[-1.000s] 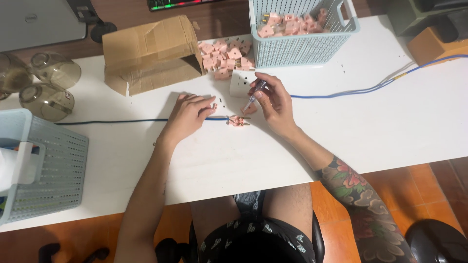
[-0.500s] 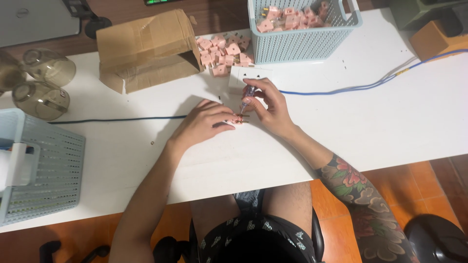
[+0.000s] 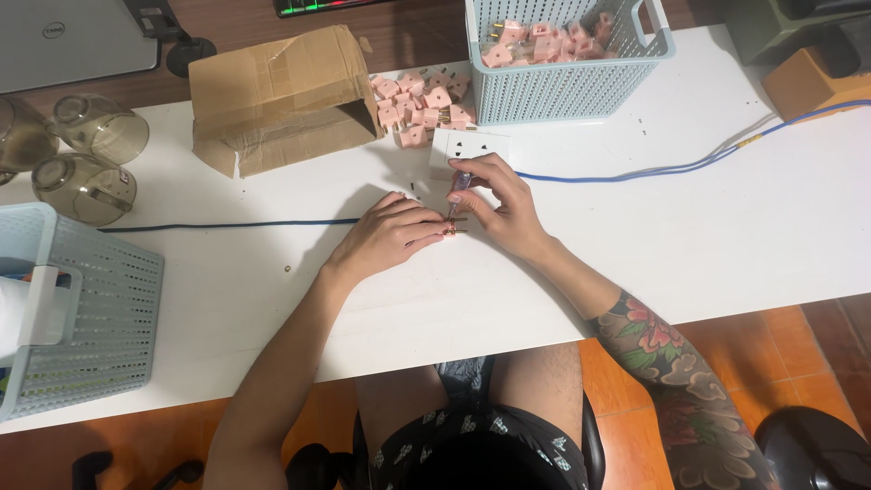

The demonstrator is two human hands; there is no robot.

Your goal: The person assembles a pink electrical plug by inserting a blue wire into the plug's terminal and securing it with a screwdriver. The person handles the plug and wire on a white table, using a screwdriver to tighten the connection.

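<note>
Left hand [image 3: 386, 238] pins a small pink plug [image 3: 449, 228] flat to the white table [image 3: 726, 236]; right hand [image 3: 499, 201] closes around a screwdriver [image 3: 456, 192]. Light, rigid, likely slippery: hold by the sides.

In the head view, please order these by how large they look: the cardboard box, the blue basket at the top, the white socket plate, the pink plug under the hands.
1. Cardboard box and blue basket: alike, unsure.
2. White socket plate.
3. Pink plug, mostly hidden.

A long white bench [image 3: 744, 245] stands over an orange tiled floor [image 3: 780, 354], with a dark brown surface [image 3: 254, 23] behind it and a black chair base [image 3: 807, 449] at lower right.
</note>
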